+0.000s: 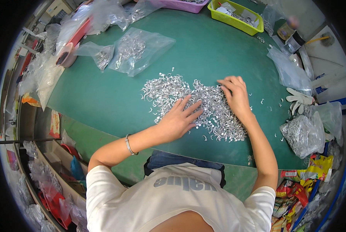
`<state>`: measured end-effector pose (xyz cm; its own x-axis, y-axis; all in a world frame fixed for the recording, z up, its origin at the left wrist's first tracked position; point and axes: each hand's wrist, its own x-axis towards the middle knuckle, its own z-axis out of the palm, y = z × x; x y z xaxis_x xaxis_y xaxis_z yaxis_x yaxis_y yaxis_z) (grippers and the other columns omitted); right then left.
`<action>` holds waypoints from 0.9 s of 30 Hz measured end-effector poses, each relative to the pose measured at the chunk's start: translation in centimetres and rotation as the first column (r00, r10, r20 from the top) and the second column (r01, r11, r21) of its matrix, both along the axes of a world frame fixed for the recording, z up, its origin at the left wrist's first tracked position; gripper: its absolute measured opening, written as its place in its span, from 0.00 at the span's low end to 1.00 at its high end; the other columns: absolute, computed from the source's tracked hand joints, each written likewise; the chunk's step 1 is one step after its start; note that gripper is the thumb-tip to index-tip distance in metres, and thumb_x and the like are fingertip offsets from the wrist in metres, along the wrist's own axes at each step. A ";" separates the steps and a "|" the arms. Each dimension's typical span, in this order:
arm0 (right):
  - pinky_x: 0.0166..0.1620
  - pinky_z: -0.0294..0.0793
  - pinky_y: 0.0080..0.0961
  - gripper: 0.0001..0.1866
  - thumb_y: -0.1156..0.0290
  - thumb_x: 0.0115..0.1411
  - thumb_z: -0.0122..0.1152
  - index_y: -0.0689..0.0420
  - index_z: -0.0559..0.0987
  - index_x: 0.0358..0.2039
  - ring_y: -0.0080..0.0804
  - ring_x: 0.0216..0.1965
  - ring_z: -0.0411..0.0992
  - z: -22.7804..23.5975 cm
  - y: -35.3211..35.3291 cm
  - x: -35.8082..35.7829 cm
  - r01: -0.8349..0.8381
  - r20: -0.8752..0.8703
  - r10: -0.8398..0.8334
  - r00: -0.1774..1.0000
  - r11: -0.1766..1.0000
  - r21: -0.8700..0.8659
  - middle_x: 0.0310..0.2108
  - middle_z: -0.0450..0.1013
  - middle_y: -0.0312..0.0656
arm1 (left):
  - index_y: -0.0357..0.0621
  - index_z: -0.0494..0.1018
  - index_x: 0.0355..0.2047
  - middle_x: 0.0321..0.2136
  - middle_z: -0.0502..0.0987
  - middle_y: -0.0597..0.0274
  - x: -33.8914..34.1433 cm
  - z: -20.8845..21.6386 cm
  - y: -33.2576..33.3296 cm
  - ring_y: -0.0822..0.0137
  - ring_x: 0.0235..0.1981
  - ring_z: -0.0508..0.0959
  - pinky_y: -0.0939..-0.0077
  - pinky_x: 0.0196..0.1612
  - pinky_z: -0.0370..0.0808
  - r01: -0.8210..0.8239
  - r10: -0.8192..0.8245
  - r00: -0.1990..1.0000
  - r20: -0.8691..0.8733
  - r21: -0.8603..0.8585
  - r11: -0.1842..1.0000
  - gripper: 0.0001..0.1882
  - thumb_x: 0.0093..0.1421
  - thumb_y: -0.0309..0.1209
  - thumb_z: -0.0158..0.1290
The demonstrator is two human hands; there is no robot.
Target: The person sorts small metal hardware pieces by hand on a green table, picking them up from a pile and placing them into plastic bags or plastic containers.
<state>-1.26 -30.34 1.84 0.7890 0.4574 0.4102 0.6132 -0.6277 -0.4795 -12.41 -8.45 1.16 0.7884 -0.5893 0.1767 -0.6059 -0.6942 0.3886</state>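
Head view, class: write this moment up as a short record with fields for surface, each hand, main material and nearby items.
Surface: green table
Left hand: left hand flat, fingers spread, on the pile of small silver metal hooks
Right hand: right hand palm down, on the pile's far right part
Wrist: metal bangle on the left forearm
Nearby: clear bags of hooks at far left; full bag at right; white glove; yellow-green basket
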 end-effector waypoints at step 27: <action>0.35 0.71 0.23 0.05 0.76 0.55 0.57 0.62 0.77 0.31 0.28 0.29 0.73 -1.5 -6.2 6.1 0.215 -0.247 -0.175 0.953 0.966 0.142 0.27 0.75 0.44 | 0.41 0.65 0.53 0.60 0.56 0.48 -2.6 -0.1 5.5 0.46 0.63 0.53 0.53 0.63 0.49 -0.508 0.494 0.861 -0.119 -0.224 0.832 0.25 0.53 0.21 0.54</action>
